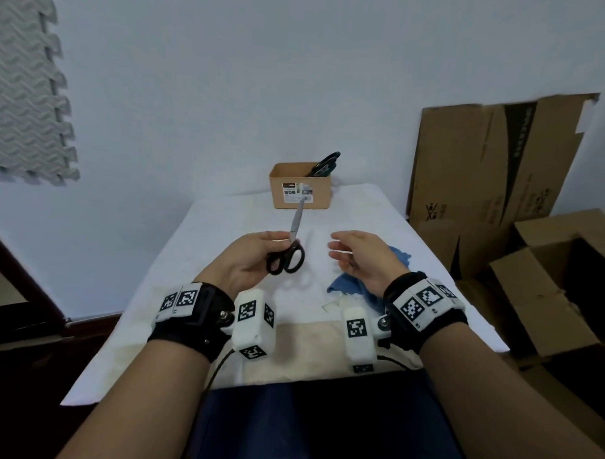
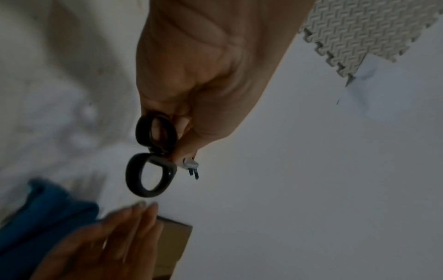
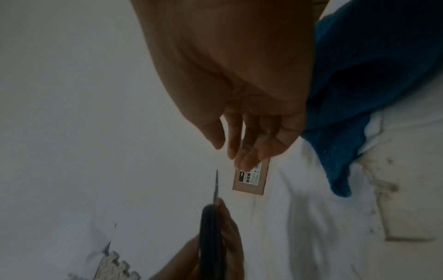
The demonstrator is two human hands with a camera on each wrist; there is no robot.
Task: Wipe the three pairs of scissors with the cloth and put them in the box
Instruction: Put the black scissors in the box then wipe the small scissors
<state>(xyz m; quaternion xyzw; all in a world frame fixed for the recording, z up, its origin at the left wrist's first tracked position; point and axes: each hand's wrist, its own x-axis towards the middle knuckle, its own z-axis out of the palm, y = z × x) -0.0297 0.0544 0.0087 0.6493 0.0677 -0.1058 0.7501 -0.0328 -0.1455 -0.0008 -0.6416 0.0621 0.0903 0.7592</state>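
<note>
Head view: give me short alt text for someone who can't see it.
The left hand holds black-handled scissors above a white-covered table, blades pointing at a small cardboard box already holding scissors. The right hand hovers open over a blue cloth.

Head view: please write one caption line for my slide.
Left hand holds black-handled scissors, right hand open above blue cloth; box behind.
</note>
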